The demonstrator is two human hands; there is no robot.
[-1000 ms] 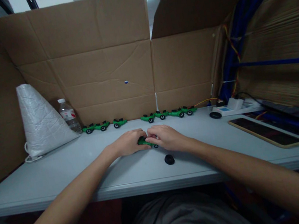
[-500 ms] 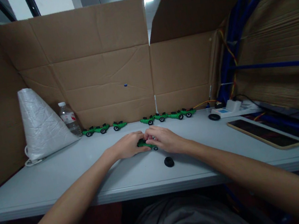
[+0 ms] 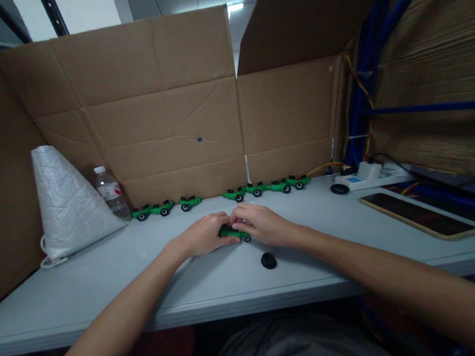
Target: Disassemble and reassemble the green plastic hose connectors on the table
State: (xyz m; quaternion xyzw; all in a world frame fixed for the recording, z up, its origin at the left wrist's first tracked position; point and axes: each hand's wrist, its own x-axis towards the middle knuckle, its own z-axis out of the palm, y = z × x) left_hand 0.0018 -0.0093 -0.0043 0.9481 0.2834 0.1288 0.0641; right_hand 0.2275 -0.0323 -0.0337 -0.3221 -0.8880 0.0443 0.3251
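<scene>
A small green toy car (image 3: pixel 232 233) is between my two hands over the middle of the white table. My left hand (image 3: pixel 208 234) is closed on the car's left part, thumb in front. My right hand (image 3: pixel 260 222) has its fingers pinched together at the car's right upper side; what sits between those fingertips is too small to make out. One small wheel shows at the car's right end. A round black piece (image 3: pixel 268 261) lies on the table just in front of my right hand.
Several green cars (image 3: pixel 254 190) line the back of the table (image 3: pixel 102 290). A silvery bag (image 3: pixel 68 205) and a bottle (image 3: pixel 110 192) stand back left. At right are a black disc (image 3: pixel 339 189), power strip (image 3: pixel 372 174) and phone (image 3: pixel 417 214). Cardboard (image 3: pixel 165 117) walls the back.
The whole view has shifted slightly, with the scene sitting a little lower. The green car shows a bit more between my hands, which have barely moved.
</scene>
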